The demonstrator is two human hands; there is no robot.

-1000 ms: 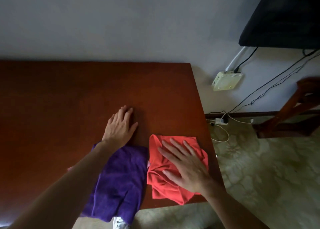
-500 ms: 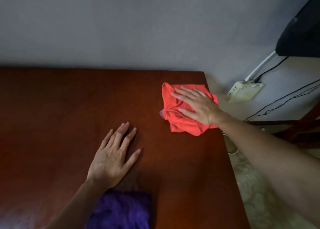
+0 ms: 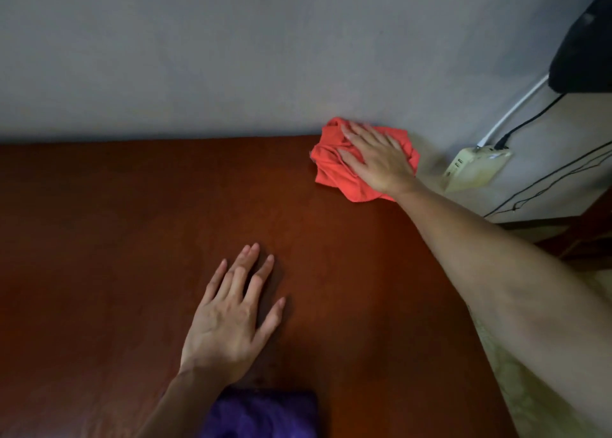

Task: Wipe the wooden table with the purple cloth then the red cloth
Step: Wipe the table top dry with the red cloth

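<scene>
The wooden table point(image 3: 116, 239) is dark reddish brown and fills the lower left of the view. My right hand point(image 3: 374, 159) presses flat on the bunched red cloth point(image 3: 331, 169) at the table's far right corner, against the wall. My left hand point(image 3: 231, 315) lies flat on the bare wood near the middle, fingers spread, holding nothing. The purple cloth point(image 3: 265, 414) lies at the table's near edge, just behind my left wrist, partly cut off by the frame.
A grey wall point(image 3: 231, 57) runs along the table's far edge. A cream power adapter point(image 3: 473, 169) with cables hangs on the wall to the right. A dark object point(image 3: 586, 57) sits at the upper right. Patterned floor point(image 3: 546, 388) lies beyond the table's right edge.
My right hand has pushed the red cloth from the near right edge up to the far right corner. My left hand has stayed flat on the wood.
</scene>
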